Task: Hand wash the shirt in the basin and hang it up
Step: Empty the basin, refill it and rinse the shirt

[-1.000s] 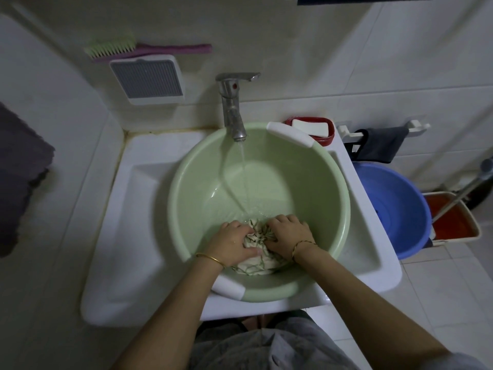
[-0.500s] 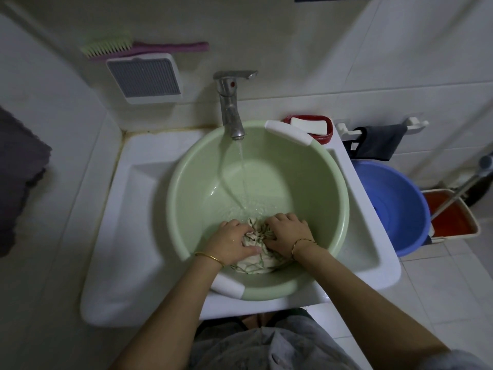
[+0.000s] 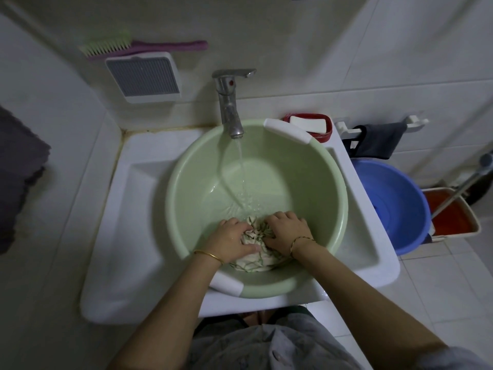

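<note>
Left hand (image 3: 229, 240): at 6 o'clock in the basin, its fingers (image 3: 244, 231) were curled into the cloth and gripped a bunch of it, thumb laid across the fabric.
Right hand (image 3: 286, 227): just beside the left, knuckles up, it pressed down with its fingers hooked over the same bunch.
Shirt (image 3: 256, 259): a pale, dark-lined wad lay low against the near wall of the basin, between and under both hands.
Basin (image 3: 344, 209): the green plastic tub sat in the white sink (image 3: 128, 209), holding shallow water.
Tap (image 3: 229, 108): at 12 o'clock, its stream (image 3: 243, 177) fell just beyond the knuckles.
Soap dish (image 3: 328, 134): at 1 o'clock, behind the rim, a white bar (image 3: 308, 124) lay in it.
Change: almost nothing had moved over the last second. Both hands kept their hold in the same spot and the water kept running.
Meaning: this looked like the wetting and kneading stage, early in the task. Rinsing, wringing and hanging all seemed yet to come.
Hidden: most of the shirt lay under the hands, so its shape could not be made out. Fingertips were buried in the folds. No suds showed in the dim light, and no hanging place could be identified.
</note>
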